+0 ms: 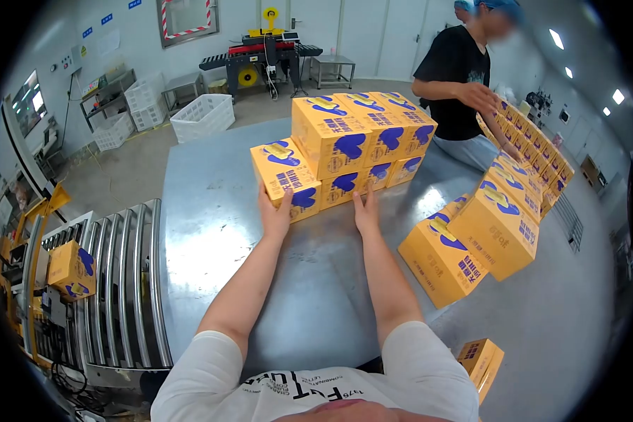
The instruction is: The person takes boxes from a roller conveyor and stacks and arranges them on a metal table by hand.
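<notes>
Yellow-orange cartons with blue heart-shaped prints stand stacked in two layers on the metal table (218, 281). The lower left carton (280, 165) juts out past the upper cartons (337, 133), with its top showing. My left hand (274, 216) grips this carton's near left corner, fingers along the side and thumb on the front. My right hand (365, 212) rests against the front of the lower row, fingers stretched out and apart, beside a lower carton (342, 188). The far sides of the stack are hidden.
More cartons (496, 228) stand on the right, near a person (454, 70) whose hand touches another stack (534, 144). On the left, a roller conveyor (130, 281) carries one carton (72, 270). White crates (202, 118) and a taping machine (264, 60) stand behind.
</notes>
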Demonstrator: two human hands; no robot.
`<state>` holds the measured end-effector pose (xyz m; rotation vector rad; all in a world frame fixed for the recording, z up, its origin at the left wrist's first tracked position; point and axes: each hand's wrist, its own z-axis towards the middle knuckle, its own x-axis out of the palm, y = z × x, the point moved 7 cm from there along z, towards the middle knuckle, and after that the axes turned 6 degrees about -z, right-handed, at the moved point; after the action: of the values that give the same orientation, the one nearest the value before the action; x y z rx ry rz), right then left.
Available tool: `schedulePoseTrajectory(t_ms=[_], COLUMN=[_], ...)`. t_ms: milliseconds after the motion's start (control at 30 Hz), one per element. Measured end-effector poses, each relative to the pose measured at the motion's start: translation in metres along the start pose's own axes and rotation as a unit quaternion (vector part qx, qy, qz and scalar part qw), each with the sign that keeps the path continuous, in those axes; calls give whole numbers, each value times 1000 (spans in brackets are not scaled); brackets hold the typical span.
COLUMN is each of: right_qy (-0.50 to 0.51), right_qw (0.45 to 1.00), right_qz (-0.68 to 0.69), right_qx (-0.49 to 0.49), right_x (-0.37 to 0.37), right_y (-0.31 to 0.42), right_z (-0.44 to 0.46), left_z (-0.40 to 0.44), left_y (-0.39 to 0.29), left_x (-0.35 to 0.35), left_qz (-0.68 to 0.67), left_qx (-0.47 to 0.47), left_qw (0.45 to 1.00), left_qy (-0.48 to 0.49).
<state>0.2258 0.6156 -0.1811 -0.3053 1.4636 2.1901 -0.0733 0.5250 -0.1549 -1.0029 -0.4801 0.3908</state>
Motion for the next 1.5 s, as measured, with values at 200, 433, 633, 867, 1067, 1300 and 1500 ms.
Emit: schedulePoseTrajectory(t_ms=[200,433,633,867,1067,1300,1500], right_qy=[-72,-6,124,271,340,205,121], right_qw=[996,999,947,784,625,592,584], right_qz=[31,-33,260,391,527,571,582], right_qx=[-35,9,-142,-398,-465,-531,-552], right_x=[-17,-1,-59,-231,-269,-280,-331], right_y=[5,24,292,478,496,502,482], right_z=[-5,-49,-151,-281,-299,-329,-331], left_z=[-24,-56,-114,-204,-236,-234,-234], left_y=[16,32,-1,-117,-124,-115,-112], left_x=[18,-34,-91,-152,-224,-233,-233], left_qz=[46,-2,44,-29,-123,-183,-194], left_qx=[6,-161,-291,-392,-392,-402,-402], left_qw=[994,977,946,909,912,897,895], left_qy=[103,138,132,135,11,-19,-4])
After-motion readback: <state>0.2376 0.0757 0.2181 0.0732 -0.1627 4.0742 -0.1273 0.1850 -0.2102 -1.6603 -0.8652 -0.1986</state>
